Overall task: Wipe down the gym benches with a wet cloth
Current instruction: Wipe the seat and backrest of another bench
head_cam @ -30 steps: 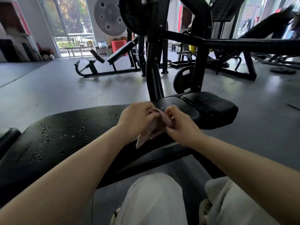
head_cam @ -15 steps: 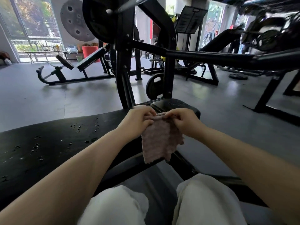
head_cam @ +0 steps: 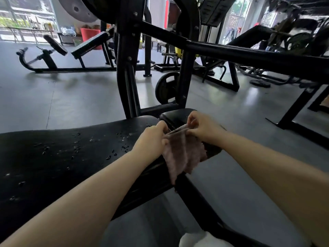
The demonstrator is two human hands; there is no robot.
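Note:
A pinkish cloth [head_cam: 183, 155] hangs unfolded in front of me, over the near edge of a black padded bench [head_cam: 58, 157]. My left hand [head_cam: 151, 139] pinches the cloth's top left edge and my right hand [head_cam: 203, 128] pinches its top right edge, a short gap between them. Water drops lie scattered on the bench pad to the left of my hands. A smaller black seat pad [head_cam: 175, 115] sits just beyond my hands, partly hidden by them.
The bench's black steel uprights [head_cam: 127, 82] rise right behind the pad, with a thick bar [head_cam: 249, 56] crossing to the right. A weight plate [head_cam: 166, 90] leans at the frame's foot. Another bench [head_cam: 89, 45] stands far left on the grey floor.
The cloth, bunched between my hands a second ago, now hangs opened out. My hands have drawn apart along its top edge. My view has swung to the right and come closer.

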